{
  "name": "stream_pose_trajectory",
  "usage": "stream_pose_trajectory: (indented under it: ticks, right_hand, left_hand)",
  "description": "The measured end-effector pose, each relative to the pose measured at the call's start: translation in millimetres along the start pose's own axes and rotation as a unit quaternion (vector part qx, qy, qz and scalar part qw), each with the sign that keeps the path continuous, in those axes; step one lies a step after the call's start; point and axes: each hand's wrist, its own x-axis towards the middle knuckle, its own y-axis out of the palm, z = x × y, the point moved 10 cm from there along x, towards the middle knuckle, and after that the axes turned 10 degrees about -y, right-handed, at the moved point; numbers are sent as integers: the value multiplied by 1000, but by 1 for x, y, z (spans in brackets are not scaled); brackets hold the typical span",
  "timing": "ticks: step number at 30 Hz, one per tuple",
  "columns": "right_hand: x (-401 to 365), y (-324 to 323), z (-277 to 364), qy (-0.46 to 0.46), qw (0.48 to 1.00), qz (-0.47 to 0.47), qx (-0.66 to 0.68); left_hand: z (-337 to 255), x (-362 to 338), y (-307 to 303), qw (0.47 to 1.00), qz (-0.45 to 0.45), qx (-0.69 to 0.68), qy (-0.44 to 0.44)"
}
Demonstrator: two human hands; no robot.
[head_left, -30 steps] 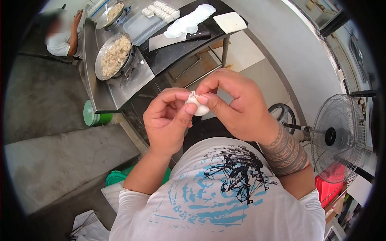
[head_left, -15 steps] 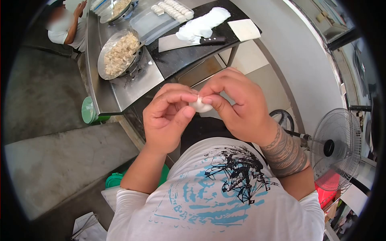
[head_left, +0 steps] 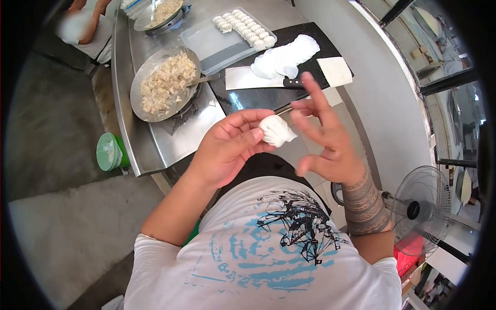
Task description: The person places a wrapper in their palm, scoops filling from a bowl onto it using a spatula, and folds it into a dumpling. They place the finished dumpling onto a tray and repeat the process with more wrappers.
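Observation:
A white pleated dumpling (head_left: 277, 130) with a pinched, pointed end rests in my left hand (head_left: 232, 144), gripped between thumb and fingers. To its right, my right hand (head_left: 328, 137) is apart from it, fingers spread, holding nothing. Beyond my hands, a cleaver (head_left: 254, 78) lies on the black board (head_left: 248, 99), its handle partly hidden by my right fingers. White round wrappers (head_left: 287, 57) overlap in a pile just behind the cleaver. Further left stands a metal bowl (head_left: 138, 88) of chopped pale filling (head_left: 168, 82) with a spatula (head_left: 202, 80) in it.
A clear plastic tray (head_left: 206, 39) holds rows of dumplings (head_left: 248, 28). Folded white cloth (head_left: 335, 71) lies at the board's right end. A second bowl (head_left: 168, 21) stands at the back. A green bucket (head_left: 111, 152) and fan (head_left: 421, 209) flank me. Another person (head_left: 85, 28) is at upper left.
Both hands were pinching the dumpling's top together. My right hand has let go and moved right with fingers spread; my left hand keeps the dumpling, now tipped sideways. The view has shifted.

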Motion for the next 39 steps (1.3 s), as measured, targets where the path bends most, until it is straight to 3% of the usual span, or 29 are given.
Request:
stream_pose_trajectory:
  ticks: [4,7,10,17,20,23,26,27,30,32,34,37,39]
  right_hand:
    - [-26,9,-46,187,977,-39,91]
    - [-48,35,-75,348,915,-95,184]
    - [-30,53,-76,328,913,-126,205]
    - [0,63,-106,345,921,-57,172]
    - [-11,67,-135,369,900,38,230]
    - [-20,54,-164,374,872,-31,315]
    - [-24,30,-187,384,898,-5,217]
    - [-30,25,-196,397,894,1,207]
    - [-47,15,-218,428,885,15,185]
    - [-56,10,-227,439,879,21,185]
    - [-67,3,-236,453,872,27,183]
    - [-85,-14,-247,470,864,32,178]
    - [-99,-28,-256,479,860,29,175]
  left_hand:
    - [-18,6,-23,999,-19,37,5]
    - [-24,15,-36,996,-45,77,14]
    - [-26,23,-45,996,-61,71,11]
    - [-29,47,-68,994,-95,55,-3]
    - [-35,56,-76,995,-97,32,6]
    - [-58,65,-84,992,-115,14,41]
    - [-98,83,-105,934,-228,249,117]
    - [-107,95,-116,920,-259,275,104]
    - [-145,138,-134,766,-343,527,133]
    - [-156,182,-172,693,-373,603,128]
    - [-167,220,-201,661,-372,626,181]
    - [-173,270,-255,615,-401,661,153]
    - [-172,292,-282,617,-418,659,101]
